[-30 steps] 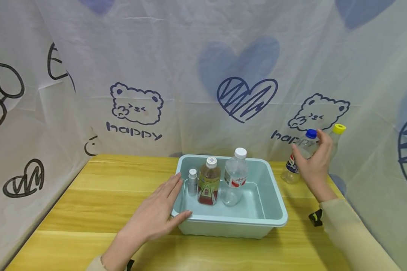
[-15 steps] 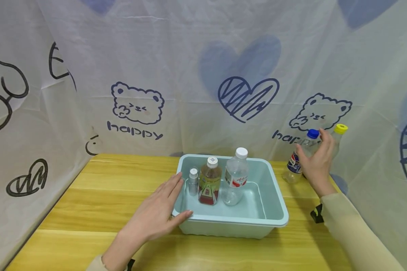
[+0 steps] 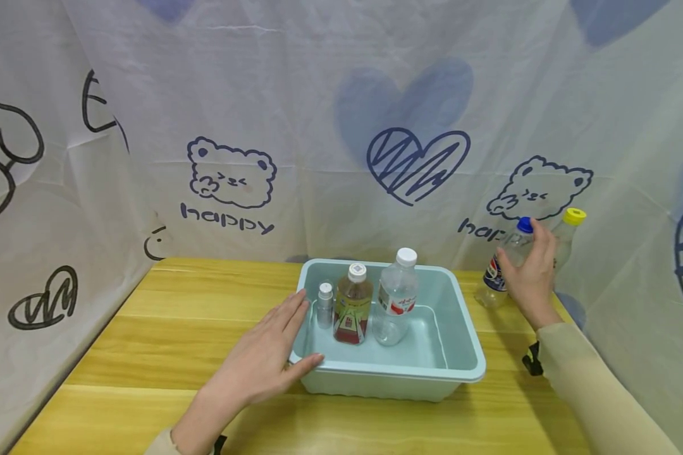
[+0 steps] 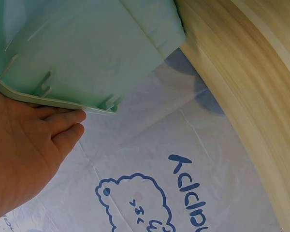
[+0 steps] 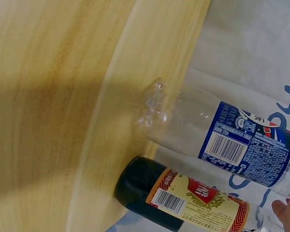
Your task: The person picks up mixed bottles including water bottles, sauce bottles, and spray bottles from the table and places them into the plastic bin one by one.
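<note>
My left hand (image 3: 262, 354) rests with straight fingers along the left rim of a pale blue-green plastic basin (image 3: 393, 368); the left wrist view shows those fingers against the basin's outer edge (image 4: 87, 58). At the table's far right, my right hand (image 3: 529, 272) grips the upper part of a clear plastic bottle with a blue cap and dark blue label (image 3: 494, 275). Its base stands on the table in the right wrist view. Right beside it is a yellow-capped bottle (image 3: 575, 217), partly behind the hand, with a yellow and red label (image 5: 198, 195).
Inside the basin stand a small clear bottle (image 3: 325, 309), a brownish drink bottle with a white cap (image 3: 351, 316) and a taller clear bottle (image 3: 395, 303). The wooden table (image 3: 165, 341) ends at a printed cloth backdrop (image 3: 319, 126) behind and at both sides.
The view has shifted very slightly. My right hand has settled a little lower around the blue-capped bottle; my left hand and the basin stay in place.
</note>
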